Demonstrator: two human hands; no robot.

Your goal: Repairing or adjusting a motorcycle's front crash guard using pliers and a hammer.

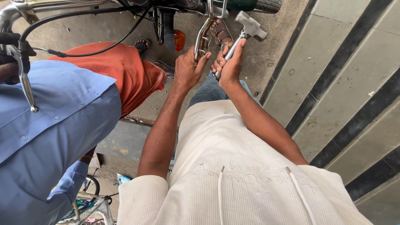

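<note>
The right hand [228,62] is wrapped in a tight grip round the metal handle of a hammer [243,35], whose grey head sits at the top centre of the frame, tilted up and to the right. Just beside it, the left hand [188,68] has its grip closed on a curved chrome bar [203,37] of a motorcycle — thumb on one side, fingers curled over the other. The two hands are nearly touching, both in the upper middle of the frame, with the bare forearms running down to cream-coloured sleeves at the bottom.

Left of the chrome bar sits an orange indicator lamp [179,40], and above it dark motorcycle parts and a tyre [268,5] at the top edge. A sandalled foot [221,31] shows behind the bar on the concrete floor [254,71].

At the left of the frame stands another person in a blue shirt [50,121] and a rust-orange garment [125,71]; a chrome brake lever [26,83] and black cables [104,46] cross the upper left corner. On the right — pale paving with dark stripes [354,75].
</note>
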